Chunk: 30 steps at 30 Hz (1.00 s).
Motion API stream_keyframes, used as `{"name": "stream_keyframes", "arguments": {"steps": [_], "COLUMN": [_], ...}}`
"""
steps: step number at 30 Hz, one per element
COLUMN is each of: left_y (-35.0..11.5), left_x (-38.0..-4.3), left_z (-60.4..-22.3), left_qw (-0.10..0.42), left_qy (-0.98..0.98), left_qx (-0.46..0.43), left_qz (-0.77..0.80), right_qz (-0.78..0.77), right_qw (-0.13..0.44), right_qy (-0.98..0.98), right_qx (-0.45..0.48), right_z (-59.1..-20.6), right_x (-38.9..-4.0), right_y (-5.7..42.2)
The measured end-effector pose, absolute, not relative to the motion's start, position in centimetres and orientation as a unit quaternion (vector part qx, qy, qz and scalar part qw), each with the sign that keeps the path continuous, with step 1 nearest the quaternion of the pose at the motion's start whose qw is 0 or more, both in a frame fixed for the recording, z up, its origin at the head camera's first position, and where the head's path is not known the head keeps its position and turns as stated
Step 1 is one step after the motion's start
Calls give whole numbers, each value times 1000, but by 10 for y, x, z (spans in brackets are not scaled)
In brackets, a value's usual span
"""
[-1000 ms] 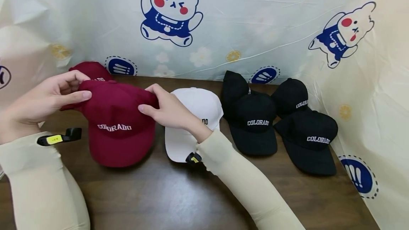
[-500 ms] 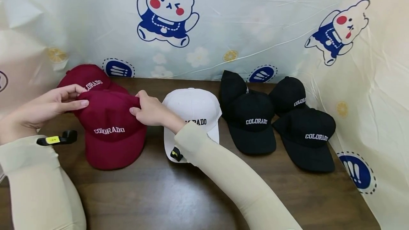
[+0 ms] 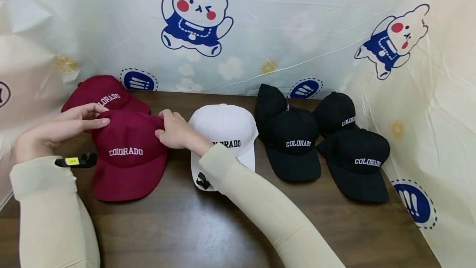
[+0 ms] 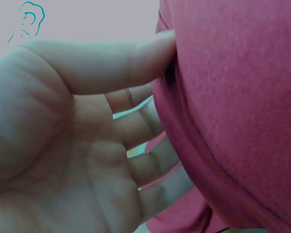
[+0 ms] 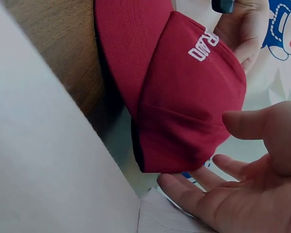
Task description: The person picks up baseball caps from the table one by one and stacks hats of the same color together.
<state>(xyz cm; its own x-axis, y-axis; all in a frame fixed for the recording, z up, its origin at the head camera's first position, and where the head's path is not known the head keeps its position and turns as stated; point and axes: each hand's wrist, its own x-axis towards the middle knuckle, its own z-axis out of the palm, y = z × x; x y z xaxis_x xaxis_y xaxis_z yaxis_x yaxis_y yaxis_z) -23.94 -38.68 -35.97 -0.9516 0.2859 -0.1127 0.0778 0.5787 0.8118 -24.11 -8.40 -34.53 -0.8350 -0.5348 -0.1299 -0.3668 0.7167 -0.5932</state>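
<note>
A maroon baseball cap (image 3: 128, 148) with white COLORADO lettering faces forward at the left of the table, its brim at or near the wood. My left hand (image 3: 63, 129) pinches its left edge, thumb on the outside and fingers behind the fabric. At its right side, my right hand (image 3: 178, 131) has the thumb tip against the crown. In the right wrist view, the fingers (image 5: 182, 191) spread loosely beside the cap's edge. Another maroon cap (image 3: 98, 90) lies behind, partly covered by the front one and the left hand. The cap's rear is hidden.
A white cap (image 3: 223, 123) sits right of the maroon ones, under my right forearm. Several black caps (image 3: 297, 144) stand in overlapping pairs farther right. A printed sheet (image 3: 238, 24) hangs behind the brown table (image 3: 167, 226) and along its sides.
Both hands have moved the front maroon cap left and slightly toward me, lowering it. More of the rear maroon cap and white cap now shows. The right hand's hold looks looser.
</note>
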Motion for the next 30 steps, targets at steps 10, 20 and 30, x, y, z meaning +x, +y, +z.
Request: {"name": "stream_keyframes", "arguments": {"steps": [10, 20, 30], "left_y": [-391, -392, -391], "left_x": [-239, -242, -243], "left_z": [-364, -369, -363], "left_qw": [121, 130, 91], "left_qy": [883, 899, 909], "left_qx": [65, 62, 69], "left_qz": [448, 413, 401], "right_qz": [-196, -162, -278], "right_qw": [194, 231, 187], "right_qy": [921, 915, 878], "right_qx": [-274, -289, -342], "right_z": [-345, -350, -329], "right_x": [-235, -232, -222], "right_y": [-92, -88, -58]}}
